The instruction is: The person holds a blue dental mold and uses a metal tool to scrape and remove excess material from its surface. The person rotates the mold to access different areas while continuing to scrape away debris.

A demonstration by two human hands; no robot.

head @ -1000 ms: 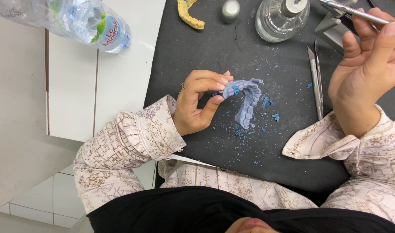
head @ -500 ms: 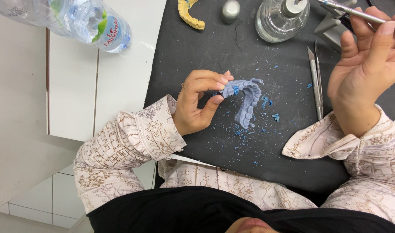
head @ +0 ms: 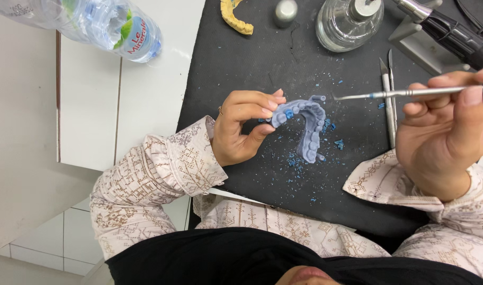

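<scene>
Work surface (head: pixel 252 63): matte black mat laid over a white top, with pale tiled floor visible lower left. Blue shavings (head: pixel 305 169) are scattered across the mat. A clear plastic water bottle (head: pixel 93 24) with a green, white and blue label lies on its side at upper left. Along the far edge: a yellow dental cast (head: pixel 235 18), a small metal cap (head: pixel 285 11), a glass dispenser jar (head: pixel 349 24), a black handpiece (head: pixel 452 34). Two metal blades (head: pixel 388 100) lie flat.

Left hand (head: pixel 244 126) pinches a grey-blue arch-shaped dental model (head: pixel 305 124) at one end, held just above the mat. Right hand (head: pixel 444 140) grips a slim metal carving tool (head: pixel 389 94), its tip near the model.
</scene>
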